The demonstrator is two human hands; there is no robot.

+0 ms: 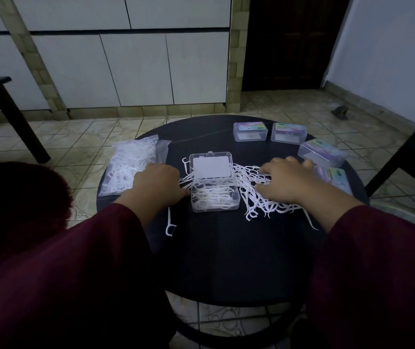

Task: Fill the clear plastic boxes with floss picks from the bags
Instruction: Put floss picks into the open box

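A: What is the right hand [285, 178] doing?

B: It lies palm down on the loose floss picks [256, 195] spread on the table [226, 260], fingers bent into the heap. It looks set to rake up a bunch, but whether any picks are pinched under the fingers cannot be told.

A: And the left hand [157, 183]?

B: Also palm down, its fingers curled and hidden. It rests on the few picks at the left wall of the open box [215, 197], probably steadying the box or gathering strays; a grip cannot be made out.

A: Why is the box between the hands?

B: Likely so that either hand can sweep picks in. Its lid [211, 165] stands back out of the way, and it already holds a layer of picks.

A: What else is there?

B: A full bag [130, 167] lies just left of the left hand, ready as the next supply. Four closed boxes [250, 131] curve along the far right edge, apart from the work.
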